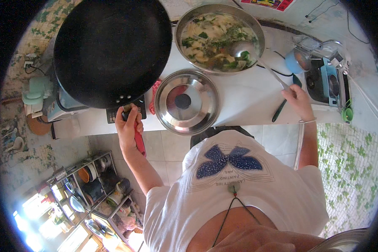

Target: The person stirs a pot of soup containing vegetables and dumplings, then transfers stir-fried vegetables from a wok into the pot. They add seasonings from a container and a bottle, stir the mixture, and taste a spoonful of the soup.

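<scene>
My left hand (128, 126) grips the red and black handle (140, 140) of a large black wok (113, 50), which hangs over the counter's left part and shows a bare, dark inside. Between the fingers of my right hand (299, 102) is the long handle of a metal ladle (274, 77). Its bowl rests inside a wide steel basin (260, 37), at the right side of a soup (217, 41) with leafy greens and pale pieces. A steel lid (204, 116) with a glass centre and black knob lies below the basin, near the counter's front edge.
A green-handled utensil (279, 110) lies beside my right hand. Farther right are a blue pot (297, 61) and a gas stove (315, 80). An induction cooker's control panel (111, 116) shows under the wok. Red cloth (155, 94) touches the lid's left side. A shelf rack (94, 182) stands lower left.
</scene>
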`<action>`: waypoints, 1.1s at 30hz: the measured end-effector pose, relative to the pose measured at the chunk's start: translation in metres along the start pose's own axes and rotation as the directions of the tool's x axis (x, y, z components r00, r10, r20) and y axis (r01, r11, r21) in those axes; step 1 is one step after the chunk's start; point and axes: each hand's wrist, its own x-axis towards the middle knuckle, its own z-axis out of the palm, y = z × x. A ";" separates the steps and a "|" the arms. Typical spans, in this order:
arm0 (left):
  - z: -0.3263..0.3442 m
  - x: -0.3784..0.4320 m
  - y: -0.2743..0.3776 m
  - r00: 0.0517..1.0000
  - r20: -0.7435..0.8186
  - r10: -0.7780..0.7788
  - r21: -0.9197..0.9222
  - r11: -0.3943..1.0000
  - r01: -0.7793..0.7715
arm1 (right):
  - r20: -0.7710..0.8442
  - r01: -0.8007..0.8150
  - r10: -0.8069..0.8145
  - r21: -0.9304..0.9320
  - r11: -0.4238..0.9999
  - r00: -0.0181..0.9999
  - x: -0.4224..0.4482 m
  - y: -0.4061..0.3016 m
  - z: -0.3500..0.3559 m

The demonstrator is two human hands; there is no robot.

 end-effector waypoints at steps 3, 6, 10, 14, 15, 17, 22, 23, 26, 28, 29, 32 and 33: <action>-0.042 0.011 -0.016 0.995 -0.032 -0.094 -0.074 0.993 0.091 | 0.016 0.045 -0.043 -0.099 0.994 0.999 0.003 -0.012 -0.012; -0.087 0.024 -0.035 0.985 -0.083 -0.152 -0.110 0.984 0.142 | 0.098 0.004 0.017 -0.205 0.979 0.995 0.001 -0.068 -0.024; -0.137 0.046 -0.059 0.970 -0.139 -0.199 -0.102 0.977 0.186 | 0.182 0.128 -0.037 -0.521 0.844 0.983 0.009 -0.107 -0.009; -0.176 0.074 -0.080 0.960 -0.145 -0.241 -0.162 0.963 0.217 | 0.214 0.151 -0.029 -0.583 0.798 0.976 0.027 -0.114 0.020; -0.182 0.080 -0.084 0.959 -0.133 -0.252 -0.170 0.959 0.228 | 0.209 0.175 -0.069 -0.547 0.818 0.975 0.031 -0.110 0.025; -0.194 0.089 -0.091 0.948 -0.138 -0.287 -0.193 0.946 0.259 | 0.195 0.215 -0.139 -0.458 0.863 0.971 0.041 -0.109 0.039; -0.220 0.116 -0.119 0.944 -0.082 -0.318 -0.174 0.938 0.301 | 0.148 0.073 -0.028 -0.315 0.946 0.989 0.065 -0.144 0.068; -0.218 0.120 -0.120 0.940 -0.073 -0.333 -0.170 0.933 0.317 | 0.100 0.118 -0.094 -0.266 0.957 0.991 0.074 -0.136 0.071; -0.219 0.127 -0.124 0.945 0.016 -0.326 -0.214 0.922 0.321 | 0.009 0.129 -0.129 -0.187 0.974 0.992 0.096 -0.121 0.084; -0.219 0.129 -0.124 0.932 -0.003 -0.362 -0.219 0.910 0.353 | 0.026 -0.039 0.046 -0.220 0.975 0.999 0.108 -0.160 0.086; -0.219 0.133 -0.128 0.934 0.013 -0.356 -0.224 0.910 0.350 | 0.002 0.015 -0.015 -0.257 0.966 1.000 0.116 -0.157 0.087; -0.222 0.143 -0.134 0.937 0.045 -0.346 -0.231 0.909 0.347 | -0.019 0.112 -0.128 -0.373 0.921 0.992 0.154 -0.130 0.094; -0.221 0.144 -0.133 0.935 0.050 -0.352 -0.233 0.906 0.353 | -0.001 0.107 -0.118 -0.419 0.902 0.993 0.165 -0.123 0.093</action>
